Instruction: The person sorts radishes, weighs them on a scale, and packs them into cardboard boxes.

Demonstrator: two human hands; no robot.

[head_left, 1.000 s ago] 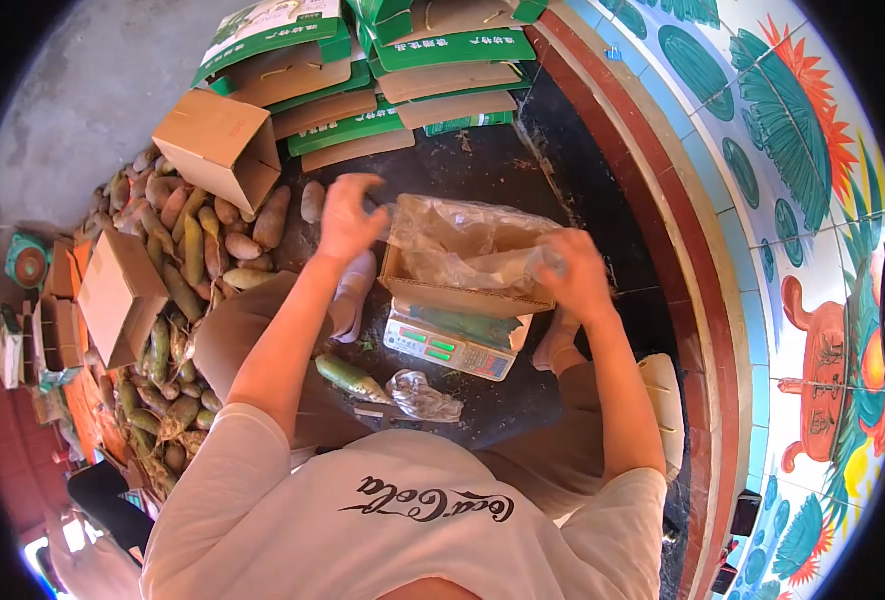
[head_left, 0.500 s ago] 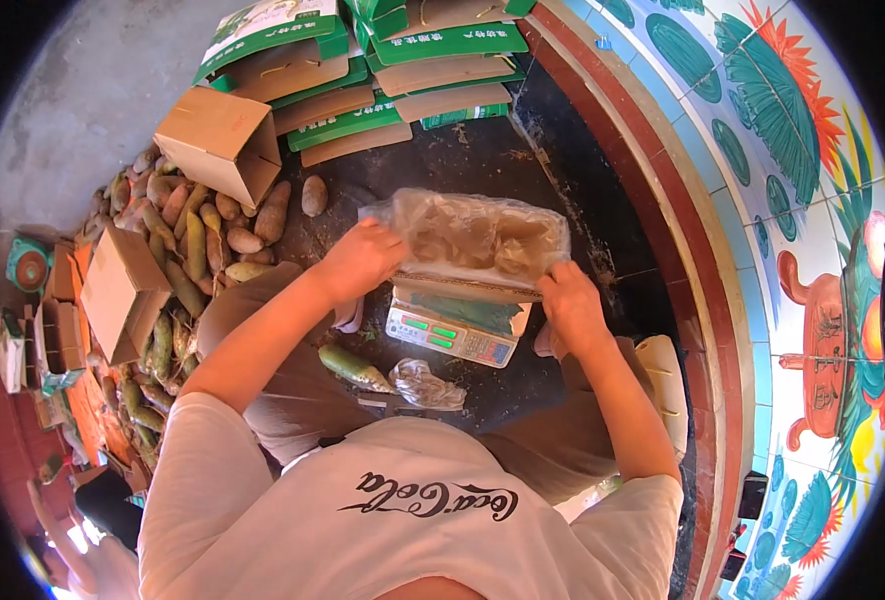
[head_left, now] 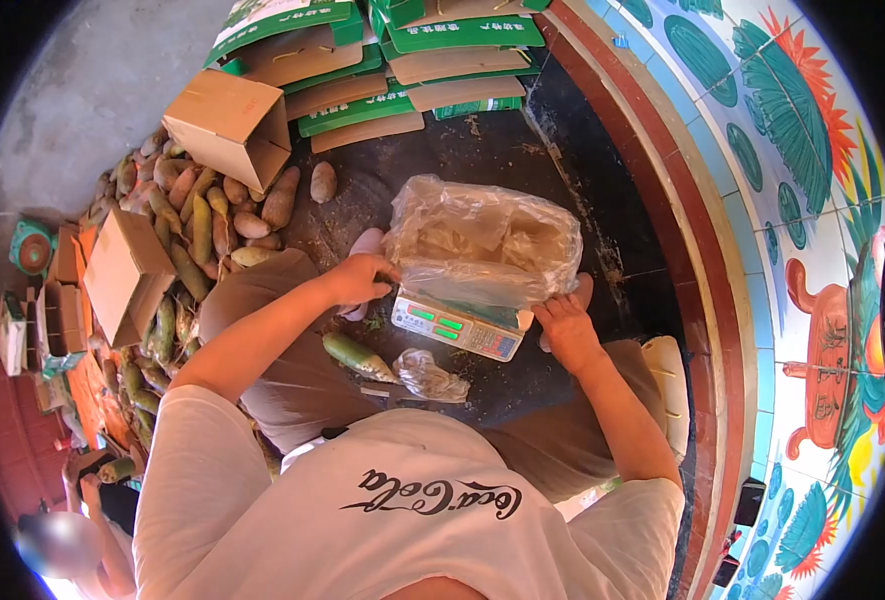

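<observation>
A cardboard box lined with a clear plastic bag (head_left: 488, 235) stands on a digital scale (head_left: 453, 330), its mouth facing up. The bag's rim is folded down over the near side of the box. My left hand (head_left: 365, 278) is closed on the bag at the near left corner. At the near right corner my right hand (head_left: 566, 322) has its fingers bent against the bag's edge, fingertips partly hidden. Between my legs and the scale lie a green radish (head_left: 358, 357) and a crumpled plastic bag (head_left: 428, 377).
Left of me is a heap of radishes (head_left: 203, 230), with two open cardboard boxes (head_left: 228, 120) on it. Green printed cartons (head_left: 458, 35) are stacked at the far side. A raised tiled ledge (head_left: 698, 250) runs along the right. Another person (head_left: 103, 540) is at lower left.
Both hands have moved down toward me, drawing the bag's rim over the near side of the box. The bag's mouth now stands wider. At lower left the other person has moved into view.
</observation>
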